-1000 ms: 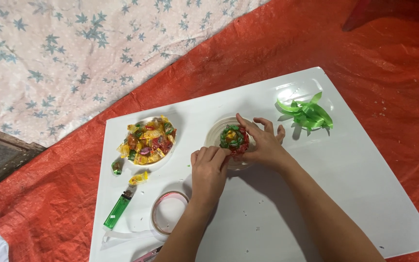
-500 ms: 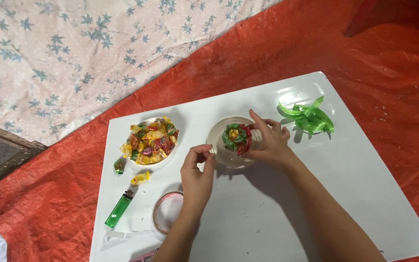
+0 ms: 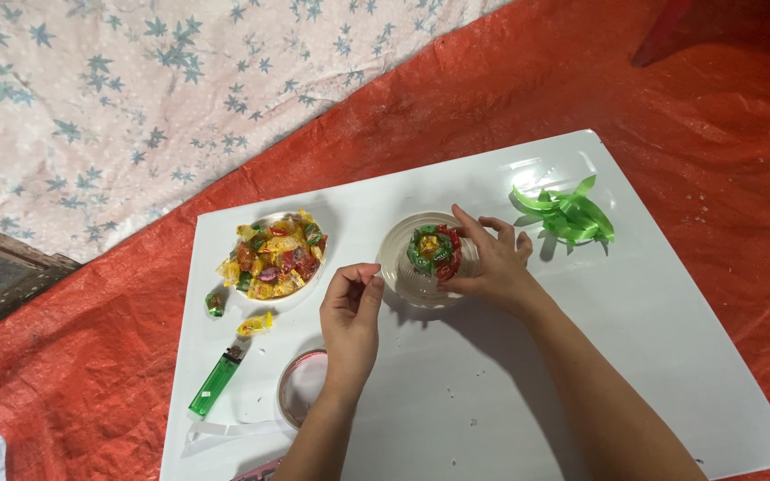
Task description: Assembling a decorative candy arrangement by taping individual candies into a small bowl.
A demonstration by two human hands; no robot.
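A clear plastic cup [image 3: 407, 276] stands on the white board [image 3: 599, 356], with a ring of green and red wrapped candies [image 3: 434, 249] on top of it. My right hand [image 3: 492, 267] grips the cup's right side, fingers on the candies. My left hand [image 3: 354, 312] hovers just left of the cup without touching it. Its fingertips are pinched together, and I see nothing between them. A white bowl [image 3: 274, 258] heaped with mixed wrapped candies sits further left.
Green ribbon strips [image 3: 568, 214] lie at the board's far right. Two loose candies [image 3: 256, 325] lie below the bowl, then a green lighter [image 3: 216, 383] and a tape roll [image 3: 300, 387] by my left wrist. Orange tarp [image 3: 715, 160] surrounds the board; floral cloth [image 3: 118, 98] lies beyond.
My left hand has come off the cup and drawn back to the left, its fingers pinching together. My right hand stays on the cup and candies.
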